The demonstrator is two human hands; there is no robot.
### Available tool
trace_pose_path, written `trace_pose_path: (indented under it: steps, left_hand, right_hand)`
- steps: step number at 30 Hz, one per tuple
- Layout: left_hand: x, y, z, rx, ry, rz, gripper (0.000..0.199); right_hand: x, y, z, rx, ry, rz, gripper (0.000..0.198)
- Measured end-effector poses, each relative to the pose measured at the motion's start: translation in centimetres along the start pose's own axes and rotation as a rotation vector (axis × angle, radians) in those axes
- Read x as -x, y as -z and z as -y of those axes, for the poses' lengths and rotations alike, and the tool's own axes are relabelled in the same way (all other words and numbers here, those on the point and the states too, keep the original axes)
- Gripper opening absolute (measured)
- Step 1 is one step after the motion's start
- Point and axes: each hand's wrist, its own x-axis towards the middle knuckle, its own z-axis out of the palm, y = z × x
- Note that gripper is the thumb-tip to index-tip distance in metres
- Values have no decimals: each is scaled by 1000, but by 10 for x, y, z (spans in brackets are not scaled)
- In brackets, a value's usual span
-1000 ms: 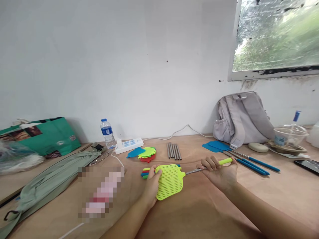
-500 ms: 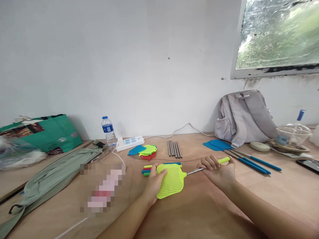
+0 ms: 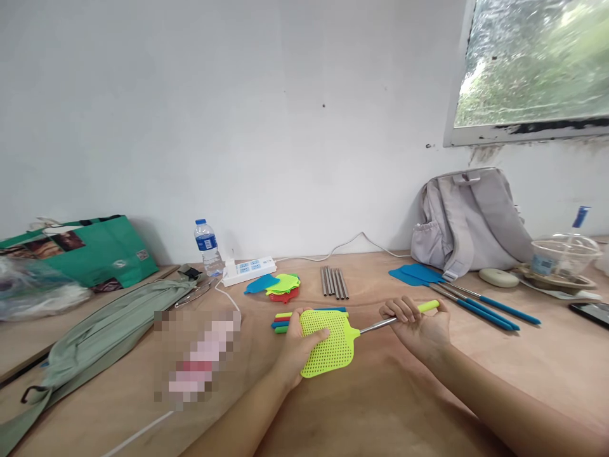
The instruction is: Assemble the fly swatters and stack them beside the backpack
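The yellow-green swatter (image 3: 353,333) is held by both hands, nearer to the viewer than the metal tubes (image 3: 335,283). Its mesh head (image 3: 333,355) is pinched by the left hand (image 3: 297,349), the thumb being laid over it; its handle (image 3: 429,306) is enclosed by the right hand (image 3: 421,327). Blue swatters (image 3: 485,313) are placed right of the tubes, loose swatter heads (image 3: 285,284) left.

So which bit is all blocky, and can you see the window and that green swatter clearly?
In the head view, big squares hide a pinkish thing on the table; there too, the window is bright, with smeary greenery beyond; also in the head view, the swatter looks sharp, its little holes showing.
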Motion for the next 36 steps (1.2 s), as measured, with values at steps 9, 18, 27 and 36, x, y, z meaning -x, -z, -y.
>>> trace_pose_path:
  steps: [9, 18, 27, 36]
  left_hand:
    - [3, -1, -3, 13, -89, -8, 52]
    - [7, -2, -3, 52, -1, 3, 43]
    - [9, 0, 4, -61, -57, 128, 39]
    - [10, 6, 6, -388, -223, 182, 32]
  right_hand:
    - [0, 0, -2, -50, -41, -37, 47]
    - [0, 2, -2, -538, -197, -97, 42]
    - [-1, 5, -2, -589, -191, -149, 37]
    - [-2, 13, -11, -636, -187, -173, 36]
